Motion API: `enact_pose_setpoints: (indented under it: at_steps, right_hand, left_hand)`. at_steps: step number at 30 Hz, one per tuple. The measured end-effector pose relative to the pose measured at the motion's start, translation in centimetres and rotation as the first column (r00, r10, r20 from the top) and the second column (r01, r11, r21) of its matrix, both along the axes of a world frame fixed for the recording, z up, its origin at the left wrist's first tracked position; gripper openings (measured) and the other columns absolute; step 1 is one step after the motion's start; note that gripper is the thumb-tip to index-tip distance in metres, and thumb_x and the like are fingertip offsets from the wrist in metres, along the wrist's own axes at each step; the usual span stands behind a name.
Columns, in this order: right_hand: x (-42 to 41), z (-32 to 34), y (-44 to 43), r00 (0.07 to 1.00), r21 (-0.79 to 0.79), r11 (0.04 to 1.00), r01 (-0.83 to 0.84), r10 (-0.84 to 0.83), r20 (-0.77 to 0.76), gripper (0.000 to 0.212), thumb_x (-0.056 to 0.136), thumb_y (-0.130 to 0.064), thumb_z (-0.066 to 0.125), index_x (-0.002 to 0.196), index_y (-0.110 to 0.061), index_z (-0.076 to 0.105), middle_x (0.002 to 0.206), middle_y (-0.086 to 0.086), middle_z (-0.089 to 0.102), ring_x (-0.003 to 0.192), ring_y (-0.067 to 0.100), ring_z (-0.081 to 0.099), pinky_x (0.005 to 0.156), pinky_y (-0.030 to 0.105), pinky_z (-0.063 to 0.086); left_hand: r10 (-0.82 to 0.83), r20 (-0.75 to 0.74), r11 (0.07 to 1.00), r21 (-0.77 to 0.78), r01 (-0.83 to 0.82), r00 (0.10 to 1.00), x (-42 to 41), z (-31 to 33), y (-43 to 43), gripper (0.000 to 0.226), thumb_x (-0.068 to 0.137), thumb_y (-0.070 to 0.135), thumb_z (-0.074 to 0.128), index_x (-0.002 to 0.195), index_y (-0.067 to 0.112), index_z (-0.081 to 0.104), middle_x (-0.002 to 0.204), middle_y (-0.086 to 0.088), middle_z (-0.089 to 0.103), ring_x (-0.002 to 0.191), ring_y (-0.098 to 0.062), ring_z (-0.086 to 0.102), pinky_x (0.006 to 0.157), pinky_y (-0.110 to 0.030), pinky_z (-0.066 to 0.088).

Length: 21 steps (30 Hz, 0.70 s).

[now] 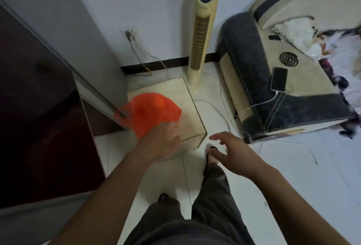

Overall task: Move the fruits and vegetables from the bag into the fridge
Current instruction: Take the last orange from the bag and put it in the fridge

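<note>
Plainly, what matters is how the orange bag (150,112) lies relative to the left hand (164,140). The bag sits slumped on the near-left part of a pale wooden box (187,106) on the floor, ahead of the person and a little to their left. The left hand is stretched out to it and overlaps the bag's near edge. That hand is blurred, so I cannot tell whether its fingers pinch the plastic or only touch it.

The right hand (234,153) hangs in the air to the right of the box's near corner. Its fingers are spread and loose and it grasps nothing. It is well apart from the bag, so the left hand is clearly the nearer one.

One handle loop (122,115) of the bag points left, toward the edge of the dark red fridge (39,108), which stands just beside the box on the person's left. From this angle I cannot tell whether the fridge is open. No fruit or vegetable shows through the plastic.

My guess is that the emptying has not begun. The next move would be to open the bag's mouth or lift the bag, then carry things leftward, a short way given how close the fridge stands. The thin plastic will likely sag and shift when pulled.
</note>
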State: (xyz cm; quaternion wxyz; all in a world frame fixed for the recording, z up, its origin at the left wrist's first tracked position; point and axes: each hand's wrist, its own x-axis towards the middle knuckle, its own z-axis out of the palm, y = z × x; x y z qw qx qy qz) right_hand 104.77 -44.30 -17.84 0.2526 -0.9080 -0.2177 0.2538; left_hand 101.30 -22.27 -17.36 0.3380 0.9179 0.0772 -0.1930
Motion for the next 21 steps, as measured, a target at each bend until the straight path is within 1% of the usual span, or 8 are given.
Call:
enact_pose_setpoints:
  at_steps: [2,4,6,11,14,17,19,21]
  right_hand:
    - [4.5,-1.5,1.7,0.996,0.003,0.996,-0.087,0.087,-0.008,0.042,0.088,-0.039,0.059,0.125,-0.022,0.052,0.128,-0.004,0.053,0.111,0.008,0.051,0.085,0.014,0.034]
    - [9.2,-2.9,3.8,0.981,0.012,0.982,-0.19,0.19,-0.025,0.043,0.088,-0.039,0.059,0.126,-0.021,0.052,0.129,-0.002,0.053,0.112,0.01,0.051,0.086,0.015,0.032]
    - [13.9,-3.9,5.8,0.959,0.019,0.96,-0.281,0.281,-0.037,0.043,0.088,-0.038,0.059,0.127,-0.02,0.052,0.128,-0.001,0.053,0.111,0.011,0.05,0.087,0.015,0.032]
    - [23.2,-6.0,10.6,0.916,0.008,0.916,-0.401,0.401,-0.028,0.042,0.09,-0.036,0.057,0.127,-0.02,0.051,0.128,-0.001,0.052,0.112,0.012,0.05,0.089,0.019,0.034]
    - [25.6,-8.5,13.9,0.889,-0.014,0.889,-0.457,0.456,-0.041,0.044,0.09,-0.037,0.056,0.129,-0.021,0.048,0.133,-0.002,0.048,0.118,0.014,0.047,0.092,0.021,0.033]
    - [26.1,-11.8,17.6,0.839,-0.014,0.843,-0.537,0.533,-0.111,0.044,0.09,-0.035,0.055,0.131,-0.021,0.045,0.133,0.0,0.045,0.118,0.018,0.048,0.094,0.027,0.04]
    - [26.0,-14.8,19.9,0.807,-0.028,0.813,-0.582,0.573,-0.143,0.051,0.09,-0.038,0.055,0.136,-0.02,0.04,0.138,0.001,0.04,0.121,0.021,0.045,0.096,0.033,0.043]
    - [25.8,-18.1,21.9,0.797,-0.055,0.8,-0.597,0.584,-0.153,0.058,0.09,-0.04,0.053,0.141,-0.02,0.034,0.145,0.002,0.032,0.127,0.023,0.039,0.099,0.038,0.043]
  left_hand:
    - [0.091,-0.03,0.995,0.046,-0.09,0.995,2.3,-1.1,1.6,0.042,0.088,0.036,0.053,0.123,0.013,0.054,0.125,-0.005,0.056,0.113,-0.02,0.052,0.096,-0.033,0.041]
    - [0.188,-0.055,0.978,0.101,-0.182,0.981,4.4,-2.2,3.4,0.042,0.089,0.038,0.054,0.127,0.019,0.051,0.128,0.0,0.054,0.115,-0.016,0.051,0.096,-0.033,0.042]
    - [0.285,-0.086,0.953,0.133,-0.273,0.955,6.3,-3.0,4.6,0.043,0.089,0.038,0.054,0.128,0.021,0.05,0.13,0.001,0.053,0.115,-0.016,0.051,0.096,-0.037,0.043]
    - [0.458,-0.135,0.886,0.146,-0.439,0.879,10.4,-5.1,6.3,0.041,0.091,0.037,0.052,0.129,0.023,0.048,0.132,0.001,0.051,0.113,-0.018,0.054,0.093,-0.036,0.046]
    - [0.516,-0.122,0.853,0.159,-0.496,0.848,11.9,-7.0,8.1,0.041,0.093,0.037,0.05,0.131,0.024,0.045,0.136,0.002,0.048,0.115,-0.018,0.052,0.092,-0.038,0.047]
    - [0.561,-0.098,0.825,0.152,-0.545,0.822,12.6,-10.2,10.3,0.041,0.092,0.037,0.051,0.131,0.024,0.046,0.136,0.002,0.048,0.114,-0.017,0.052,0.089,-0.033,0.047]
    - [0.589,-0.114,0.807,0.14,-0.574,0.8,12.9,-13.0,11.6,0.04,0.093,0.037,0.051,0.131,0.025,0.046,0.137,0.002,0.048,0.113,-0.017,0.053,0.087,-0.03,0.046]
    - [0.616,-0.134,0.787,0.121,-0.604,0.776,12.8,-16.0,12.5,0.04,0.093,0.036,0.051,0.131,0.025,0.045,0.137,0.003,0.047,0.113,-0.017,0.053,0.086,-0.03,0.045]
